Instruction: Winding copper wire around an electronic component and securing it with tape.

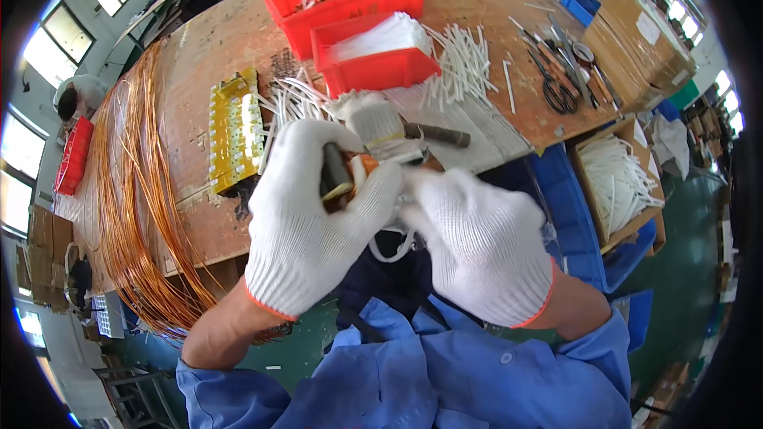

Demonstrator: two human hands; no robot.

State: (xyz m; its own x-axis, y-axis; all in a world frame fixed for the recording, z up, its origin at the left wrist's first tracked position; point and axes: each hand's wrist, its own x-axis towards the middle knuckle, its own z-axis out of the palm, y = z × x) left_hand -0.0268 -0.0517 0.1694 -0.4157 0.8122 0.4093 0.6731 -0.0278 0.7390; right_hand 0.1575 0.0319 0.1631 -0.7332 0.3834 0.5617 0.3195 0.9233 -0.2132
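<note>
Black-handled scissors (pixel 561 89) lie near a brown carton (pixel 629 46) — windows (pixel 65 44) line the left wall.

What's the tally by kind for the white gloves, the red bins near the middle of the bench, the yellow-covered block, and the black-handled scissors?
White gloves, left and right: 2
Red bins, back and front: 2
Yellow-covered block: 1
Black-handled scissors: 1
Total: 6
</note>
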